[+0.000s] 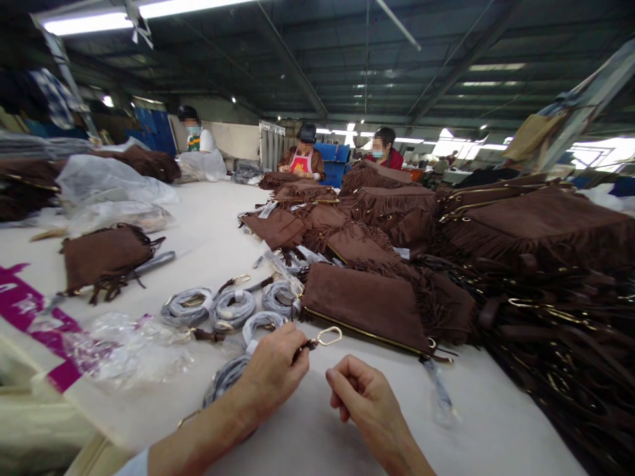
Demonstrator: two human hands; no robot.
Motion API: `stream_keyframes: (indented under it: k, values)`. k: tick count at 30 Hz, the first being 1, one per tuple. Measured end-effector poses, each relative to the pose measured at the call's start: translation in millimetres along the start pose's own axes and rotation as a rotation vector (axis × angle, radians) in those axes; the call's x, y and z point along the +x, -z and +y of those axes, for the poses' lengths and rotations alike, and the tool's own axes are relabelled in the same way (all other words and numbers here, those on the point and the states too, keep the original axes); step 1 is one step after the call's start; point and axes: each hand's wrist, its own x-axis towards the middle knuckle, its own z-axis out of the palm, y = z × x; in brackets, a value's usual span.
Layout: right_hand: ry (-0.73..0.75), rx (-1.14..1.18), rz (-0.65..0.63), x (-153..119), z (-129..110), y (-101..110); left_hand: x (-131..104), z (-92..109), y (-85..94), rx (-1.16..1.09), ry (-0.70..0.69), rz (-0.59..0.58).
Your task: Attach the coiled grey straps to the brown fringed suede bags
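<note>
Factory floor, strip lights overhead, and a long white worktable [208,218] carries everything. Right of the flat brown suede fringed bag [364,301], a big heap of matching fringed bags [496,225]; beyond it, 3 people work at the far end. Left of that bag sit grey paper-wrapped coiled straps [233,307]. Just below it, the left hand [270,373] pinches the small gold metal snap clasp [328,336] of 1 strap between fingertips; the right hand [360,390] is curled, holding nothing visible. Clasp-handling stage, I'd say.
</note>
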Motion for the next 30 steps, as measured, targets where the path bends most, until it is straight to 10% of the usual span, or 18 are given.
stream_keyframes:
  k: [22, 30]
  values:
    - [0.058, 0.042, -0.046, 2.6, 1.5, -5.0, 20.2, 13.2, 2.0, -0.236, 0.045, -0.291]
    - [0.626, -0.291, 0.374, 1.2, -13.8, 26.7, 52.6, 57.3, 34.9, -0.064, -0.378, -0.123]
